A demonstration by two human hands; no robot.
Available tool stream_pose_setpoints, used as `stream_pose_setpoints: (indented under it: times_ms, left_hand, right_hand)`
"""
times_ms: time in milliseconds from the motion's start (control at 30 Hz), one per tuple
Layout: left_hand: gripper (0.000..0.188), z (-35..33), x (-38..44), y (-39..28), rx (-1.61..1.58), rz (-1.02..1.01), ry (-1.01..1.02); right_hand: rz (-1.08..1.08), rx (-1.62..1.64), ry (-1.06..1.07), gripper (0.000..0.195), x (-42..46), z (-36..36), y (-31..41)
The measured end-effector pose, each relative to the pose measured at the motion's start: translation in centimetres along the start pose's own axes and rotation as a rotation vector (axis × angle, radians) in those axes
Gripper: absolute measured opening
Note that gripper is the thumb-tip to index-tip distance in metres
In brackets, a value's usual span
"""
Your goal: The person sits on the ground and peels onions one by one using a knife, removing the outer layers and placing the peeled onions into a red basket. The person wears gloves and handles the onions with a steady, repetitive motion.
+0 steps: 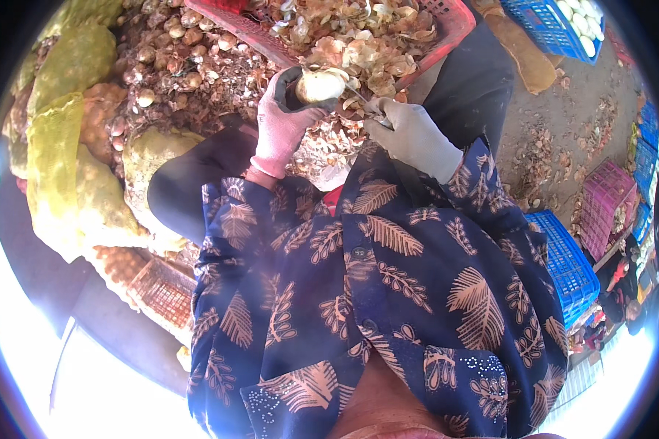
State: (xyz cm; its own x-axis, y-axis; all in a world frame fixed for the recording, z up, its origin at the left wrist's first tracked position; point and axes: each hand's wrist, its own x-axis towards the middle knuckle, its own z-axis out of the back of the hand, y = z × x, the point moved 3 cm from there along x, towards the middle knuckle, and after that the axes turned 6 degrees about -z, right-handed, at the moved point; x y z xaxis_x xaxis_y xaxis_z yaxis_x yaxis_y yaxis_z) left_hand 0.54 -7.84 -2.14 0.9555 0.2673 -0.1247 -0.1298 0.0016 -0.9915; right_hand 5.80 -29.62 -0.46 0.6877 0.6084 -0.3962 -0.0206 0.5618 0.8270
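A pale, partly peeled onion [319,86] sits in the grasp of my left hand [286,118], which wears a pinkish glove with dark fingertips. My right hand [414,131], in a light grey glove, is closed around a small knife [357,92]. The thin blade points up and left, close to the onion's right side; whether it touches the skin I cannot tell. Most of the knife's handle is hidden by my fingers. Just beyond both hands, dry onion skins [357,52] fill a red plastic crate [445,41].
Unpeeled onions [192,36] and loose skins cover the ground at the left, beside yellow mesh sacks [55,164]. A blue crate [543,33] at upper right holds white peeled onions [581,22]. Another blue crate [568,269] and a pink crate [608,206] stand to the right.
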Motion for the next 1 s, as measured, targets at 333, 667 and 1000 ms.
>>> stream_pose_setpoints:
  times_ms: [333, 667, 1000]
  left_hand:
    - [0.068, -0.2, -0.1, -2.0, 0.453, -0.341, 0.114]
    - [0.053, 1.0, 0.1, 2.4, -0.499, 0.239, 0.006]
    - [0.05, -1.0, -0.1, 1.2, -0.485, 0.256, -0.033]
  right_hand:
    - [-0.15, -0.076, 0.153, 0.037, 1.1, -0.4, -2.1]
    - [-0.622, 0.493, 0.469, 0.034, 1.2, 0.3, -0.1]
    - [-0.07, -0.096, 0.091, 0.033, 1.3, -1.3, -1.2]
